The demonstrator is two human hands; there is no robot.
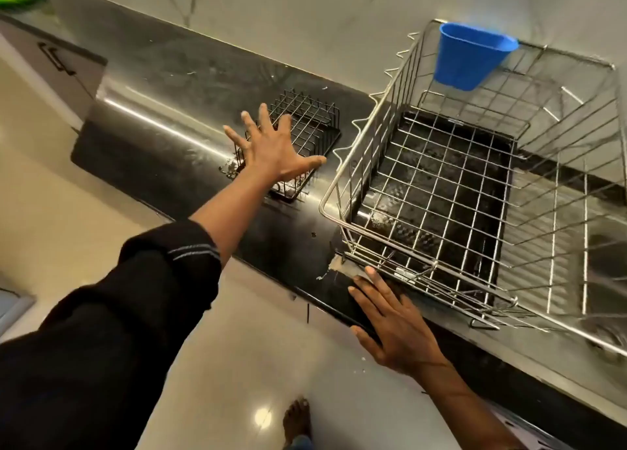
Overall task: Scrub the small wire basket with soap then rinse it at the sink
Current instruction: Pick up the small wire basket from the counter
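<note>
Basket (303, 137), small and black, sits on the dark tabletop (163, 116) just left of the big steel rack (475, 191), and the left hand (274, 150) is spread wide right above it, fingers splayed, gripping nothing; whether the palm touches the wire I cannot tell. It looks like a reach to pick it up for scrubbing. Right hand (397, 327) lies flat and open on the tabletop edge, fingertips at the rack's near corner, probably bracing. The small basket looks empty, with white flecks beside it. The rack holds only a blue cup (470, 55) hooked on its far rim. No soap or scrubber in sight.
</note>
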